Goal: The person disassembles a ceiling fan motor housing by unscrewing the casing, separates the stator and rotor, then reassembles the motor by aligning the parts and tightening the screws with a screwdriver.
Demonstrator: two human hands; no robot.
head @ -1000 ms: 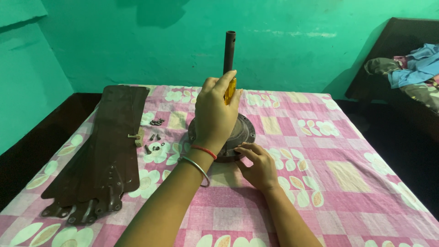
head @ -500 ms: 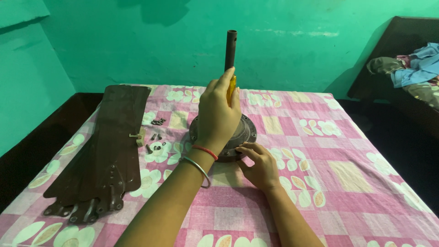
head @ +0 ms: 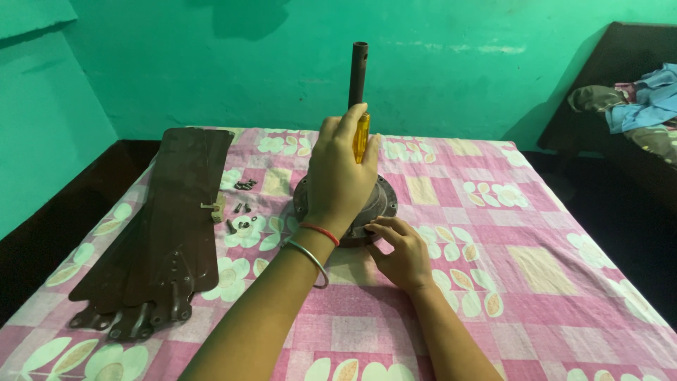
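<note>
A round grey fan motor with an upright dark rod stands on a pink floral bedsheet. My left hand is closed around the yellow handle of a screwdriver, held upright over the motor. My right hand rests on the sheet with its fingers touching the motor's near rim.
Brown fan blades lie stacked at the left of the bed. Several small screws lie loose between the blades and the motor. Green walls stand behind. Crumpled clothes lie on dark furniture at the right.
My left hand with the screwdriver has shifted slightly over the motor. My right hand stays at the rim.
</note>
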